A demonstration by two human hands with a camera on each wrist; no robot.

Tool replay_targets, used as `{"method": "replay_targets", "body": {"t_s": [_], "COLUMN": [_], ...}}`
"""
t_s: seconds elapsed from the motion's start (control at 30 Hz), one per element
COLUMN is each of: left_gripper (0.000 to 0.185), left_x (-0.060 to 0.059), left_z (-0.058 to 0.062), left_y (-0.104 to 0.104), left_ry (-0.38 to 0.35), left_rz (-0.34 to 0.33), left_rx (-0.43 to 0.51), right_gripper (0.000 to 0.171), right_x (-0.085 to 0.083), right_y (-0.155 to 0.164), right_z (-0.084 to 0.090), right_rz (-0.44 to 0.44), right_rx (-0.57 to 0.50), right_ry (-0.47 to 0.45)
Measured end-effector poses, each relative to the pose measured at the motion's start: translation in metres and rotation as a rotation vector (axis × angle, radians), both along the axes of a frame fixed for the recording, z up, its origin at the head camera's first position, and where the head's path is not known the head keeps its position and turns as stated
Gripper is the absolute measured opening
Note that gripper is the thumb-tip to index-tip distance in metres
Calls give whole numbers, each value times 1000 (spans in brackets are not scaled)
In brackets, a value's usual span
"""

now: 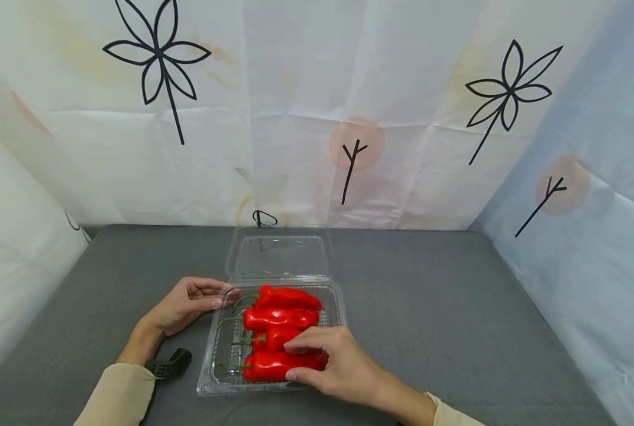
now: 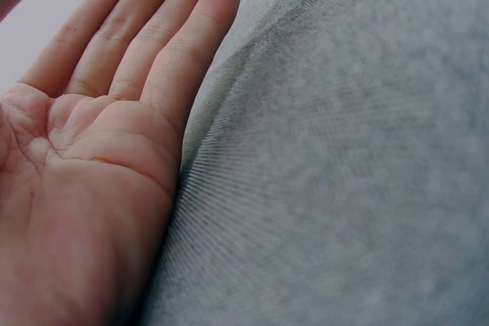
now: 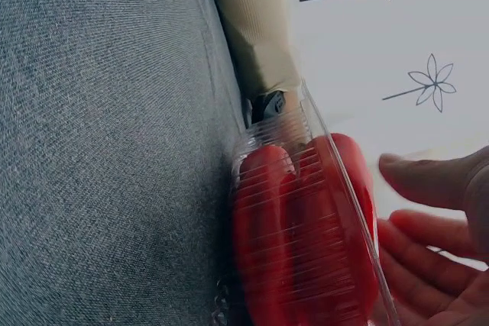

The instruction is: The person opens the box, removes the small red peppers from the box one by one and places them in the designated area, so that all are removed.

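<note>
Several red peppers (image 1: pixel 281 319) with green stems lie side by side in a clear plastic clamshell box (image 1: pixel 210 378), stems to the left. Its lid (image 1: pixel 280 254) is folded back toward the wall. At the box's left rim is my left hand (image 1: pixel 181 305), fingertips right at the plastic; the left wrist view shows its fingers (image 2: pixel 149 43) nearly straight. Over the right side of the box my right hand (image 1: pixel 338 364) reaches down, thumb and fingers spread apart around the tip of the nearest pepper (image 1: pixel 269 367). From the right wrist, the peppers (image 3: pixel 267 242) show through the ribbed box wall.
The box stands on a grey cloth-covered table (image 1: pixel 429 296). White sheets (image 1: pixel 296 77) printed with black plant outlines hang behind and at both sides. A black band (image 1: pixel 170 364) is on the left wrist.
</note>
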State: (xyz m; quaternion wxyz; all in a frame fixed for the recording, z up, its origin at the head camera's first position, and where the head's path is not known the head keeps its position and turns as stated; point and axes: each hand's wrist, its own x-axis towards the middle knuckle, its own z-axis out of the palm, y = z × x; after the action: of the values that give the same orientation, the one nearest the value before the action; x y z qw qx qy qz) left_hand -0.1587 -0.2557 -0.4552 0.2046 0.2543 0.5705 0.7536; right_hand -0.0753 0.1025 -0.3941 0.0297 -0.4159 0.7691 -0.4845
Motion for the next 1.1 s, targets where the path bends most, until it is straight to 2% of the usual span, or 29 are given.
{"method": "replay_targets", "body": {"t_s": [0.23,0.5,0.73,0.9,0.97,1.1], "left_gripper": [33,34,35,34,34,35], "left_x": [-1,-2,-3,-3,-2,-2], "left_z": [0,-2,-2,-2,-1,-1], "left_y": [0,-1,-1,0,0,0], "left_ry": [13,0,41,16,-1,17], "left_rz": [-4,8,-44,-11,-1,-26], "left_rx": [-10,-17,39,16,12,29], "right_gripper": [33,36,42,41,41,40], "right_x": [0,-1,-3,-5,-5,-5], "right_y": [1,0,1,2,3,4], "right_z": [2,2,1,3,4,5], "right_rz": [-31,-32,-15,-8,-1,26], "right_rx": [78,135,139,133,142,177], "right_ry": [-66,-72,-116,-165,-162,-108]}}
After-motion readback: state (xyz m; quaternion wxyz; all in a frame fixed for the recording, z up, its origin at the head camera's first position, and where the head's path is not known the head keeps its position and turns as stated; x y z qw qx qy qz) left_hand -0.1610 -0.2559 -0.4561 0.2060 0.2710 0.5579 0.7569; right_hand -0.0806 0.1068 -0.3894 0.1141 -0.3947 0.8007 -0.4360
